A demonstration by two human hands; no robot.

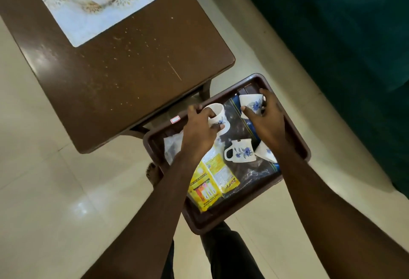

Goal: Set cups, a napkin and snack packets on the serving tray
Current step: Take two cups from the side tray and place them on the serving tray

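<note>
A dark brown serving tray [296,146] rests across my lap, below the table's near corner. My left hand [199,130] grips a white cup with a blue flower [218,116], tilted on its side at the tray's far edge. My right hand [266,119] holds a second flowered cup [251,101] near the tray's far right corner. Two more such cups lie on the tray: one on its side [240,151], and another [266,153] partly hidden under my right forearm. A yellow snack packet [209,183], a clear dark packet [254,172] and a white napkin [172,146] lie in the tray.
A brown table [124,75] stands to the front left, with a white placemat [88,2] showing a rooster picture. A dark green sofa [343,35] fills the right side. Pale floor tiles [55,190] and my bare foot [152,172] show below.
</note>
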